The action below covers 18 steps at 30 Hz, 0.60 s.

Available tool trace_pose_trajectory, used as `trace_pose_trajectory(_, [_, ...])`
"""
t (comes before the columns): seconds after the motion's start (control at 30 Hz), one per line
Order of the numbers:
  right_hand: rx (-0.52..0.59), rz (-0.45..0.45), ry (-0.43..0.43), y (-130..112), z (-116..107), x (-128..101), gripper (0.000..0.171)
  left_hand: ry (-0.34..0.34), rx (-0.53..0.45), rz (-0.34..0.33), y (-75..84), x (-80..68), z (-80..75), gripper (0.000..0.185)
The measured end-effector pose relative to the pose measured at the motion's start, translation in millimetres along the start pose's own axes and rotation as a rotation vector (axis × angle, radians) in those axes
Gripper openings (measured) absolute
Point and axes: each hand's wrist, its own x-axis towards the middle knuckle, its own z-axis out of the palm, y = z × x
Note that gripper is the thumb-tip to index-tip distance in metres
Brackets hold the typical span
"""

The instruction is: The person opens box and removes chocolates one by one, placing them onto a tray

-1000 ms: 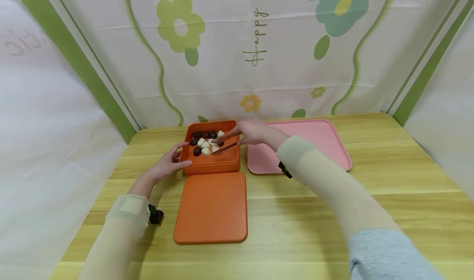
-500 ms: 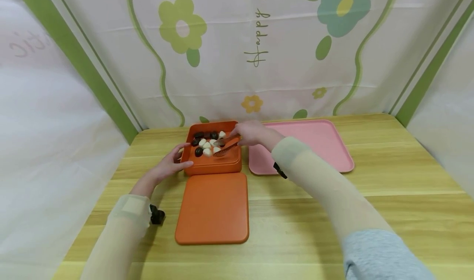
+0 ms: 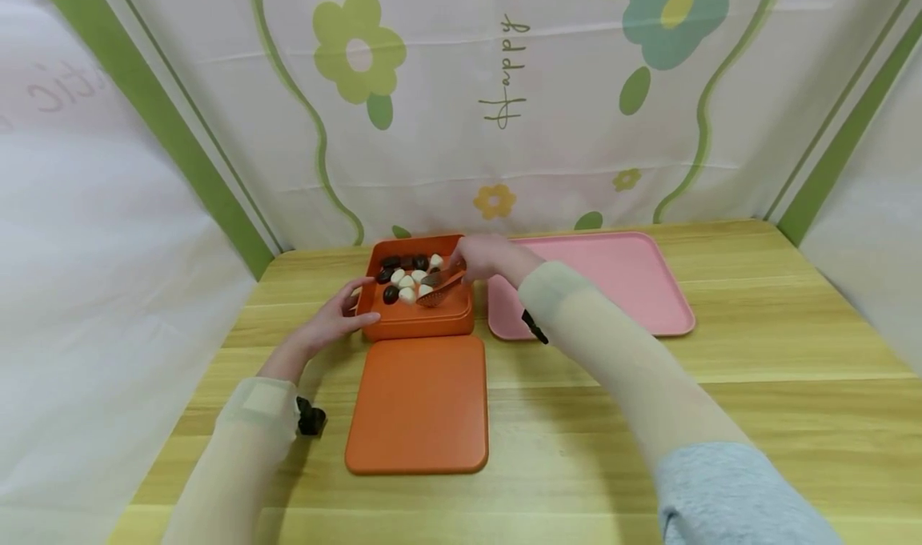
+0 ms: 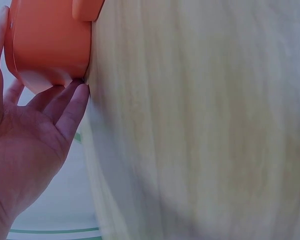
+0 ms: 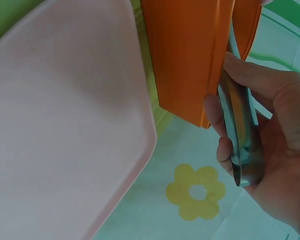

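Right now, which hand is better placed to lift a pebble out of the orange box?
The right hand: it grips the tongs, whose tips sit among the pebbles. The left hand rests flat against the orange box wall, bracing it.

In front of me an orange lid lies flat on the wooden bench, near my side. Farther off to the right a pink tray rests flat on the bench. Behind it all hangs a pale curtain printed with green and blue flowers, wavy green lines and some lettering.
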Motion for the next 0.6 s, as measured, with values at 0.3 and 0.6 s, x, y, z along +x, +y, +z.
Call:
trace_pose_trajectory(0.3, [0.050,0.013,0.025,3.0,1.1,4.4,0.034,0.007,0.004,-0.004,0.4,1.6,1.9,0.076])
trace_pose_trajectory(0.6, [0.120,-0.012,0.075,6.6,3.5,1.6,0.033,0.007,0.000,-0.001,0.0,0.9,1.8,0.076])
